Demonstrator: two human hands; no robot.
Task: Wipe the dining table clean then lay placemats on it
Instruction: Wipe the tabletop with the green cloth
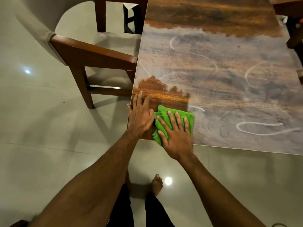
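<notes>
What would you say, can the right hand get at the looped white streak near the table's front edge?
Probably yes. The right hand lies flat on the green cloth, and the table between it and the streak holds nothing; the left hand rests on the other side.

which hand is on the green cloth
The right hand, fingers spread flat on the green cloth; the left hand rests on the bare table beside it.

Floor (41, 120): glossy pale tiles, thin grout lines. Two bright light reflections on it, one at left (27, 71), one low centre (168, 181). Wooden armchair (91, 54), pale upholstery, stands at left. Second wooden chair (288, 7) partly visible top right.
</notes>
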